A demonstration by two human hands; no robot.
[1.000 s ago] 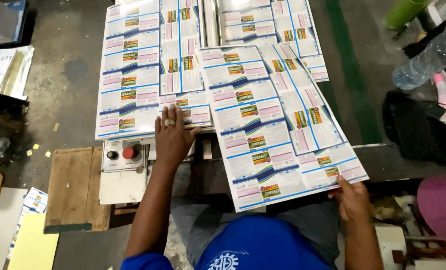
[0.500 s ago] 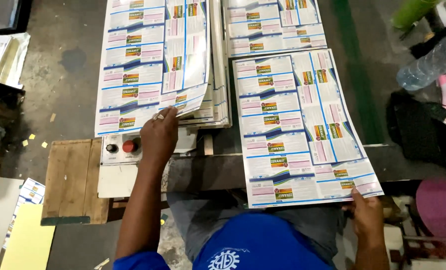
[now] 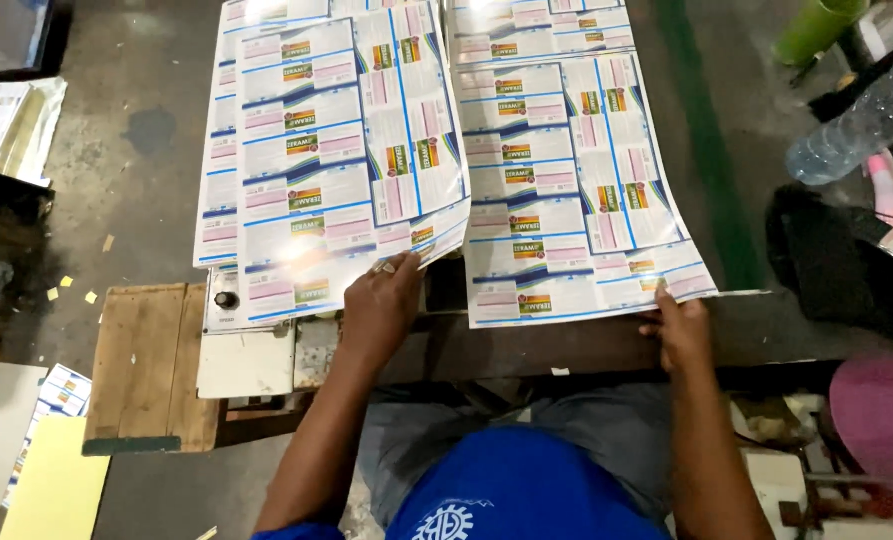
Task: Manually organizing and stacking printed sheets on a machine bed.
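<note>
Printed sheet (image 3: 351,170) lifts at your eleven o'clock, its near edge pinched by your left hand (image 3: 381,305); your right hand (image 3: 681,330) grips another sheet (image 3: 576,190) at one o'clock. A plastic bottle (image 3: 856,125) lies at two o'clock.

The floor (image 3: 116,150) is bare grey concrete, stained dark in one patch and scattered with small yellow scraps near the left side. A green painted stripe (image 3: 711,170) runs across it on the right. A worn wooden pallet (image 3: 146,365) lies at the lower left, with a yellow sheet (image 3: 51,490) beside its near corner. At the right edge rest a clear plastic bottle (image 3: 856,125) and a green cylinder (image 3: 816,30). Strong overhead light throws glare onto glossy surfaces at the top.
</note>
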